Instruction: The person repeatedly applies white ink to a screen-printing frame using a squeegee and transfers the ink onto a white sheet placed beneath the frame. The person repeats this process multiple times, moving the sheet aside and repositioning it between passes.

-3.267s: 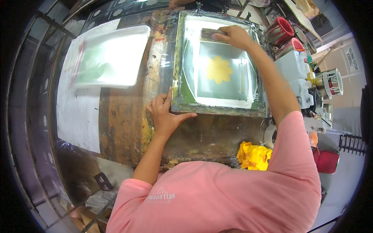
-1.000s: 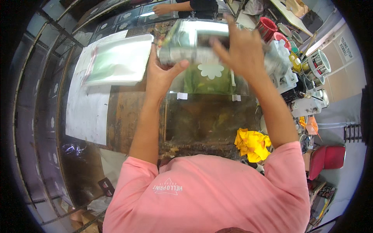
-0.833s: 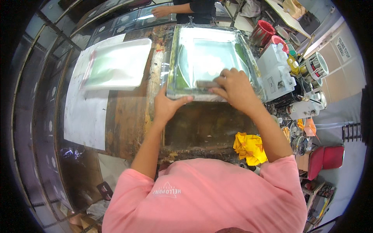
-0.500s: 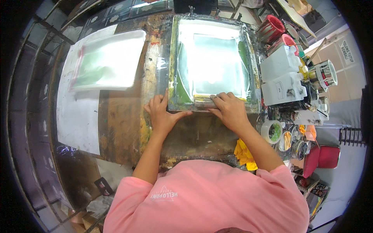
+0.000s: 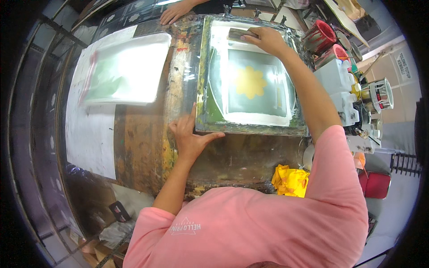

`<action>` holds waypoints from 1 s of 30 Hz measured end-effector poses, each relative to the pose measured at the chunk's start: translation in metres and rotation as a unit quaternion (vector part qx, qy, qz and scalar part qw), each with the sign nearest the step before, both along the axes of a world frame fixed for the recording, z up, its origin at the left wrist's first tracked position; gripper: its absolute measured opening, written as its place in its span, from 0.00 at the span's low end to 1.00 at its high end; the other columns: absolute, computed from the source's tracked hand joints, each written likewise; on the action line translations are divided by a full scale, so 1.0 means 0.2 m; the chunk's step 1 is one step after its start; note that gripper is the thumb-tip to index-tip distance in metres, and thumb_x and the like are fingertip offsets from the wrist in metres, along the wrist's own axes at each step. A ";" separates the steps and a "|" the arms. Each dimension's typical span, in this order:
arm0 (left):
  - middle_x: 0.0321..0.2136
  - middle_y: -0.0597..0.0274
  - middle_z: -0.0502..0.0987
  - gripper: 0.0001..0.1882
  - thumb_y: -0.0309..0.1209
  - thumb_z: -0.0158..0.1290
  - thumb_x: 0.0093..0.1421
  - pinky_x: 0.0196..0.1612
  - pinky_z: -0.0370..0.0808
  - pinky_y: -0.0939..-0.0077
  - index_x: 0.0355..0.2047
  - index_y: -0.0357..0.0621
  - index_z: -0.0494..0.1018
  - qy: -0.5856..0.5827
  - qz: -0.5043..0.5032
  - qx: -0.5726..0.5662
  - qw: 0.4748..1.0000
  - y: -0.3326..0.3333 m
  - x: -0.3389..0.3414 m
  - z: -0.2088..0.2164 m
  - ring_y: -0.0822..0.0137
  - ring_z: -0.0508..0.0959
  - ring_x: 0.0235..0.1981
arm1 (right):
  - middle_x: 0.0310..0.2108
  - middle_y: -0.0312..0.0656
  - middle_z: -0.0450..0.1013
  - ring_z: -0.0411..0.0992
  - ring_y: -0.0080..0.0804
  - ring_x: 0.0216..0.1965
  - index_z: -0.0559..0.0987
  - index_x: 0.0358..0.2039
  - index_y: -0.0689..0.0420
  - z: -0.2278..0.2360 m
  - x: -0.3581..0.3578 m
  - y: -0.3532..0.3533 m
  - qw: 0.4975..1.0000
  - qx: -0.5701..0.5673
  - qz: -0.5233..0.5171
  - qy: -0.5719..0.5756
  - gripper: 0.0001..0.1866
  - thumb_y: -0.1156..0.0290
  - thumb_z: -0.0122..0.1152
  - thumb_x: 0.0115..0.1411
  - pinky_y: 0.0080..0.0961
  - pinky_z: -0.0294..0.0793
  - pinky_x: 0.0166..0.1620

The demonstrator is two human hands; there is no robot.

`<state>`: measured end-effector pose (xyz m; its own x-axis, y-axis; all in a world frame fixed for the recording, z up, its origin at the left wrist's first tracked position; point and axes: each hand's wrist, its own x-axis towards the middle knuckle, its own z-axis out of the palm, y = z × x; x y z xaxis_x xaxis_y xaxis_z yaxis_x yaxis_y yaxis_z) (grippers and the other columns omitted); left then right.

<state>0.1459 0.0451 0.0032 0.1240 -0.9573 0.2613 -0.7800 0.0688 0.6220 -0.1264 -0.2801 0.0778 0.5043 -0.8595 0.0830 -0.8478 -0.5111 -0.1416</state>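
Observation:
A screen printing frame lies on the stained wooden table, its mesh showing a yellow flower shape within a pale rectangle. At the far end of the mesh, my right hand grips a squeegee, fingers closed around its right part. My left hand rests at the frame's near left corner. Its index finger stretches along the left side and its thumb along the front edge, apart from each other. To the left, a stack of clear plastic sheets lies partly over white paper.
Another person's hand rests at the table's far edge. Paint-stained red pots, white jugs and a drip-streaked can crowd the right side. A crumpled yellow cloth lies near my right elbow. Clamps stand behind the frame.
My right hand has moved with the squeegee from the frame's near end to its far end. The yellow flower now shows on the mesh. Another person's hand has appeared at the far edge.

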 end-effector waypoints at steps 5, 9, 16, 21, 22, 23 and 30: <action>0.37 0.58 0.84 0.64 0.66 0.76 0.37 0.57 0.65 0.58 0.70 0.41 0.70 0.007 -0.004 0.030 1.000 0.01 0.00 0.00 0.55 0.72 0.45 | 0.41 0.42 0.81 0.81 0.47 0.45 0.84 0.50 0.48 -0.17 0.02 0.16 0.994 -0.106 -0.032 0.009 0.26 0.40 0.58 0.69 0.47 0.81 0.44; 0.37 0.57 0.83 0.62 0.65 0.75 0.40 0.55 0.67 0.57 0.70 0.40 0.70 -0.009 -0.007 0.009 1.000 0.01 0.00 -0.01 0.54 0.71 0.45 | 0.39 0.42 0.80 0.81 0.46 0.42 0.81 0.45 0.50 -0.18 0.01 0.57 0.996 -0.085 -0.005 -0.009 0.23 0.42 0.59 0.68 0.47 0.82 0.39; 0.44 0.50 0.83 0.57 0.60 0.76 0.46 0.57 0.69 0.53 0.68 0.34 0.71 0.034 -0.010 -0.012 0.999 0.03 -0.03 0.05 0.51 0.74 0.47 | 0.39 0.47 0.76 0.79 0.46 0.42 0.76 0.45 0.59 0.09 0.03 1.39 0.999 -0.047 -0.013 -0.006 0.24 0.48 0.65 0.66 0.43 0.83 0.37; 0.54 0.44 0.79 0.51 0.48 0.74 0.57 0.62 0.72 0.55 0.71 0.29 0.64 0.393 -0.041 -0.073 0.916 -0.07 -0.14 0.28 0.51 0.77 0.57 | 0.36 0.45 0.77 0.76 0.45 0.43 0.80 0.44 0.57 0.38 0.04 1.40 0.973 -0.223 0.000 -0.053 0.20 0.53 0.67 0.63 0.50 0.71 0.54; 0.53 0.44 0.79 0.53 0.48 0.74 0.57 0.62 0.72 0.57 0.72 0.30 0.62 0.388 -0.029 -0.096 0.916 -0.10 -0.15 0.33 0.51 0.77 0.56 | 0.36 0.44 0.77 0.76 0.45 0.43 0.80 0.43 0.57 0.44 0.04 1.37 0.957 -0.283 0.003 -0.058 0.19 0.53 0.67 0.63 0.51 0.69 0.56; 0.51 0.44 0.79 0.54 0.48 0.74 0.56 0.61 0.72 0.58 0.73 0.31 0.61 0.387 -0.024 -0.121 0.914 -0.15 -0.15 0.39 0.51 0.77 0.56 | 0.35 0.43 0.77 0.76 0.44 0.42 0.81 0.41 0.55 0.50 0.06 1.30 0.950 -0.305 -0.009 -0.065 0.17 0.54 0.66 0.63 0.50 0.67 0.55; 0.68 0.28 0.63 0.54 0.62 0.58 0.67 0.73 0.54 0.39 0.77 0.34 0.54 -0.108 -0.027 -0.036 0.993 -0.15 -0.05 0.32 0.41 0.67 0.69 | 0.31 0.46 0.81 0.80 0.48 0.38 0.85 0.37 0.56 0.89 0.09 0.93 0.906 -0.407 0.026 -0.117 0.21 0.49 0.61 0.67 0.47 0.69 0.48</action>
<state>0.1351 0.0154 0.0678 0.0055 -0.9388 0.3444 -0.8888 0.1532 0.4319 -0.1085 -0.0938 0.2566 0.4292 -0.4411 0.7882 -0.8146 -0.5660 0.1268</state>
